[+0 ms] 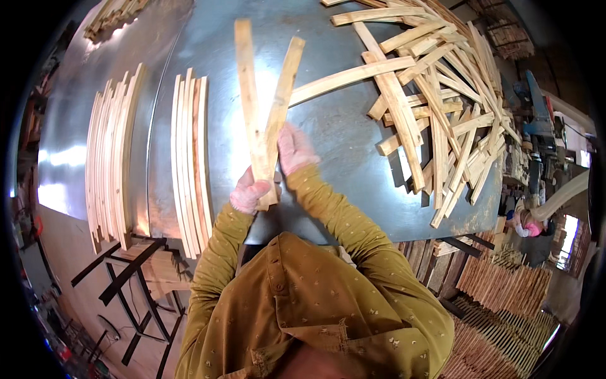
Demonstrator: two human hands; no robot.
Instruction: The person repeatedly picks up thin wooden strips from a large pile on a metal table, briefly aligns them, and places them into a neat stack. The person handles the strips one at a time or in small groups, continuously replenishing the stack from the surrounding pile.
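On a grey metal bench [334, 132], curved wooden slats lie sorted in two rows at the left: a larger stack [110, 158] standing on edge near the bench's left side, and a smaller row [191, 158] just to its right. At centre, a person in a mustard-coloured shirt, both hands in pale pink gloves, holds two slats up over the bench so that they spread apart in a V. The left hand [249, 194] has its grip clamped around the lower ends, where the left slat [247, 95] and the right slat [282, 95] meet and cross. The right hand [294, 150] sits just above and to the right, its fingers lying against the right slat; whether that grip is closed around the wood cannot be told. To the right, a loose, tangled heap of slats [435, 107] covers the far right part of the bench, well apart from the hands. Below the bench's right edge, more stacked wooden pieces [505, 284] stand on the floor
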